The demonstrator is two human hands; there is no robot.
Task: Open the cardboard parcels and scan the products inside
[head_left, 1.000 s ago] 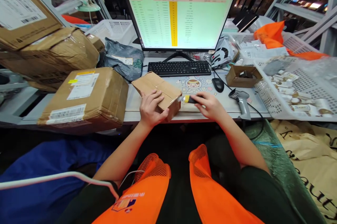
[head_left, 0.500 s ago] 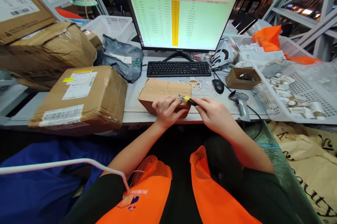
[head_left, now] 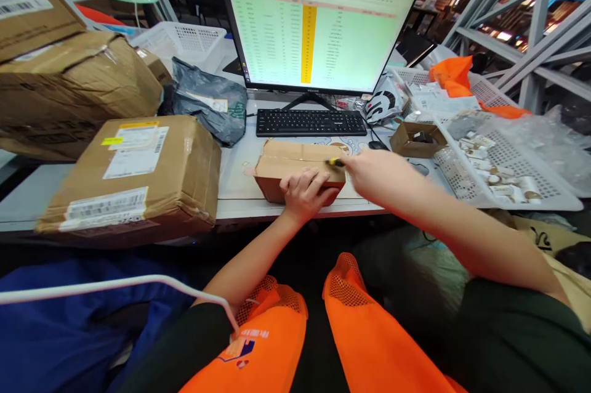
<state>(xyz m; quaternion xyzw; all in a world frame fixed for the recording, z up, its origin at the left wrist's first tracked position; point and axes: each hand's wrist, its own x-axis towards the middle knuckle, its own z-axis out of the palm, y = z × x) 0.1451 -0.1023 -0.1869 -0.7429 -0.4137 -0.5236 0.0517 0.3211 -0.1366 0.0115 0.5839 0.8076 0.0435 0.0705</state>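
A small brown cardboard box (head_left: 295, 165) sits at the desk's front edge, with a seam running along its top. My left hand (head_left: 302, 193) grips the near side of this box, fingers over the top edge and thumb low on the front. In my right hand (head_left: 369, 171) is a yellow and black utility knife (head_left: 335, 162), held at the right end of the seam. Its blade is hard to make out; whether it is inside the cardboard I cannot tell.
Behind the box lie a keyboard (head_left: 311, 123) and a monitor (head_left: 318, 23). A larger labelled carton (head_left: 138, 165) and a grey plastic parcel (head_left: 210, 100) are on the left. To the right stand a small open box (head_left: 418, 138) and a white basket (head_left: 503, 165) of small rolls.
My right hand has lifted and turned with the utility knife, now at the top seam's right end. The box has shifted slightly right under my left hand. My view has shifted a little.
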